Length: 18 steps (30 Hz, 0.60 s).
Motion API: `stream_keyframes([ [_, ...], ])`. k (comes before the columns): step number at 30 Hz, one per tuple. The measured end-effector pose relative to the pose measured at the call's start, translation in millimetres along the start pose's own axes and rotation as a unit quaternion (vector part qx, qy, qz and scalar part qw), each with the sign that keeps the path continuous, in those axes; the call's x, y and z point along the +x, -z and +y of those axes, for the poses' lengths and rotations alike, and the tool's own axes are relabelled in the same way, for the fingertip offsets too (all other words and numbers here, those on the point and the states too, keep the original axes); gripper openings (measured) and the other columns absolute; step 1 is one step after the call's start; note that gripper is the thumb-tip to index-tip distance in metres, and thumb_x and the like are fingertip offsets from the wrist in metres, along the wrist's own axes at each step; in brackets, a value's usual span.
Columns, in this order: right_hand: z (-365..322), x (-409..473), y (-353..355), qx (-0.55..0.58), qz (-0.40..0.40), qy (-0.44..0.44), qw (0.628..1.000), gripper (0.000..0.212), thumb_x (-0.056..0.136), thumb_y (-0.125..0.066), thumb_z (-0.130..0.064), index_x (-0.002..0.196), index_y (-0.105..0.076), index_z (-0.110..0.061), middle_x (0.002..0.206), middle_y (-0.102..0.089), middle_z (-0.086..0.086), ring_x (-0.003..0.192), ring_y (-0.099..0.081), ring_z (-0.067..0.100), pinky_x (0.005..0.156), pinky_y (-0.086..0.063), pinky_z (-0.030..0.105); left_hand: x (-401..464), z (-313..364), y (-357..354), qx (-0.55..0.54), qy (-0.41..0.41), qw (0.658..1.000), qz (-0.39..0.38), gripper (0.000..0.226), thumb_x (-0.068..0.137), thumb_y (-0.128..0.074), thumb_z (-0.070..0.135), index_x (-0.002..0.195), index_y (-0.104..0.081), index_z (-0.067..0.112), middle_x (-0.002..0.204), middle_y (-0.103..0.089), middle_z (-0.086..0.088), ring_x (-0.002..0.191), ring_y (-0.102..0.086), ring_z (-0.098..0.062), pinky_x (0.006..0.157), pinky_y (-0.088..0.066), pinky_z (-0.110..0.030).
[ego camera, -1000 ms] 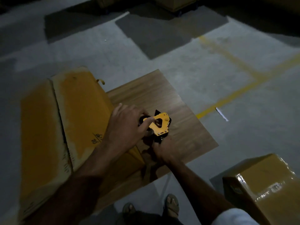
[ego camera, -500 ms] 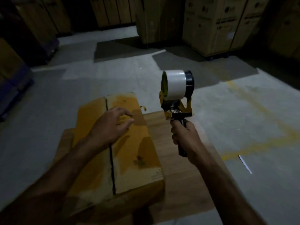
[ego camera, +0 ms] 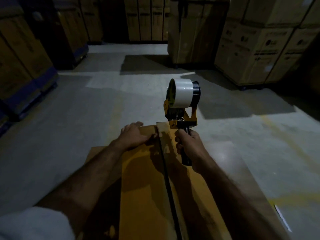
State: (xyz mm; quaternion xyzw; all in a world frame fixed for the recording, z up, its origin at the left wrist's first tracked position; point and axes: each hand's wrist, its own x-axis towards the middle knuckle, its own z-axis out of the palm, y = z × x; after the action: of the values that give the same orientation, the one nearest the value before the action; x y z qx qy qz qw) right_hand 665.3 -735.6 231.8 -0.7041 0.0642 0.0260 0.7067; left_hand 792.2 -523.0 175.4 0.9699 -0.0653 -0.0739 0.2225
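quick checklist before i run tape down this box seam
1. Grip on the tool: ok. The right hand holds the tape dispenser by its handle.
2. Tape loaded: ok. A white roll sits on it.
3. Flap held down: ok. The left hand rests flat on the far end of the left flap.
4. Flaps closed along the seam: cannot tell. A dark line runs its length, either gap or shadow.
5. Dispenser lined up on the seam: not ok. It sits at the box's far edge, just right of the seam.
6. Loose tape end ready: cannot tell, too dark.
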Motion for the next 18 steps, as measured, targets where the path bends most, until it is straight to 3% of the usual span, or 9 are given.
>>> stream_keyframes([
  [3,-3.0,14.9,-17.8,-0.015,0.007,0.014,1.0,0.018,0.107,-0.047,-0.017,0.089,-0.051,-0.015,0.074,-0.045,-0.002,0.056,-0.042,0.007,0.055,-0.037,0.024,4.0,-4.6,-7.8,0.019,-0.008,1.0,0.007,0.082,0.073,-0.056,0.077,0.139,-0.053,0.029,0.135,-0.057,-0.004,0.128,-0.045,-0.03,0.105,-0.027,-0.041],
  [6,-2.2,24.8,-30.9,-0.04,0.018,0.017,0.999,0.021,0.108,-0.046,-0.02,0.087,-0.05,-0.018,0.075,-0.047,-0.002,0.054,-0.045,0.003,0.052,-0.038,0.02,-8.6,-7.0,-14.7,0.008,-0.026,0.999,0.034,0.071,0.069,-0.048,0.06,0.132,-0.058,0.026,0.124,-0.061,-0.001,0.122,-0.05,-0.028,0.098,-0.028,-0.039],
  [10,9.8,26.3,-42.8,-0.058,0.024,-0.003,0.998,0.023,0.108,-0.046,-0.023,0.086,-0.053,-0.02,0.072,-0.05,-0.005,0.05,-0.048,-0.001,0.048,-0.039,0.016,-15.1,-10.2,-12.7,0.034,-0.052,0.998,0.019,0.05,0.093,-0.045,0.058,0.124,-0.064,0.024,0.119,-0.066,0.001,0.118,-0.06,-0.029,0.09,-0.037,-0.04],
  [12,16.3,24.7,-46.1,-0.057,0.019,-0.007,0.998,0.025,0.108,-0.046,-0.023,0.085,-0.053,-0.019,0.068,-0.05,-0.006,0.05,-0.047,0.001,0.048,-0.039,0.017,-11.8,-10.1,-7.8,-0.04,-0.052,0.998,0.011,0.054,0.099,-0.051,0.054,0.141,-0.058,0.02,0.136,-0.063,-0.001,0.129,-0.057,-0.029,0.1,-0.043,-0.041],
  [14,19.9,23.3,-48.6,-0.058,0.014,-0.008,0.998,0.024,0.108,-0.046,-0.024,0.086,-0.054,-0.019,0.064,-0.052,-0.01,0.049,-0.049,-0.001,0.047,-0.04,0.015,-9.0,-7.5,-2.5,-0.164,-0.07,0.984,0.017,0.067,0.098,-0.068,0.034,0.156,-0.042,0.013,0.152,-0.053,-0.004,0.137,-0.051,-0.023,0.106,-0.043,-0.033],
  [16,19.7,22.7,-50.0,-0.063,0.014,-0.009,0.998,0.021,0.107,-0.048,-0.026,0.09,-0.056,-0.019,0.067,-0.057,-0.012,0.051,-0.053,-0.003,0.048,-0.042,0.013,-6.2,-1.2,0.2,-0.286,-0.083,0.955,-0.01,0.081,0.092,-0.078,0.017,0.159,-0.034,0.012,0.154,-0.049,-0.004,0.136,-0.049,-0.017,0.104,-0.042,-0.026],
  [18,19.1,22.0,-50.2,-0.066,0.009,-0.009,0.998,0.018,0.107,-0.048,-0.027,0.093,-0.058,-0.02,0.069,-0.062,-0.013,0.054,-0.057,-0.005,0.05,-0.044,0.012,-1.8,7.5,0.8,-0.393,-0.083,0.914,-0.05,0.082,0.087,-0.082,0.01,0.157,-0.04,0.014,0.15,-0.053,-0.002,0.132,-0.052,-0.016,0.107,-0.046,-0.032],
])
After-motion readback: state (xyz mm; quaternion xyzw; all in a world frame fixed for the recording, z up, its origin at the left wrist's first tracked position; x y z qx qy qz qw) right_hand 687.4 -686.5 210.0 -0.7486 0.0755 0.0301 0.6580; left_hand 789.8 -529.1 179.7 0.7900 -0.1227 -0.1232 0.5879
